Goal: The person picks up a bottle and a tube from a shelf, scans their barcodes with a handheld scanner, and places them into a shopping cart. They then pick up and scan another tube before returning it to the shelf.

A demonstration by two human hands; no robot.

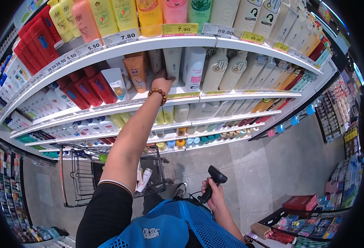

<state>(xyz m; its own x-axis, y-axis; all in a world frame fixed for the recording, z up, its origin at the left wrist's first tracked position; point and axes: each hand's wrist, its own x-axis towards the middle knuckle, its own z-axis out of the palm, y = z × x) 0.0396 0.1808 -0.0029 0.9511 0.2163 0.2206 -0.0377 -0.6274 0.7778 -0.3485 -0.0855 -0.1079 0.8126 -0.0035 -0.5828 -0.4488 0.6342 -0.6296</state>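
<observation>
My left hand (162, 81), with a brown bead bracelet (158, 94) at the wrist, reaches into the second shelf from the top. Its fingers are closed at the lower part of an upright white tube (172, 60), the thumb across its front; the far fingertips are partly hidden. Just left of the hand stands an orange tube (135, 73), and to the right a white bottle with a pink label (195, 68). Low in front of my body, my right hand (216, 196) is wrapped around the handle of a black handheld barcode scanner (212, 182).
A black wire shopping cart (80, 177) stands below the shelves at left, with a white bottle (145, 179) in it. Price tags line the shelf edge (149, 41). Rows of bottles fill the shelves. A display bin with packets (299, 225) is at lower right.
</observation>
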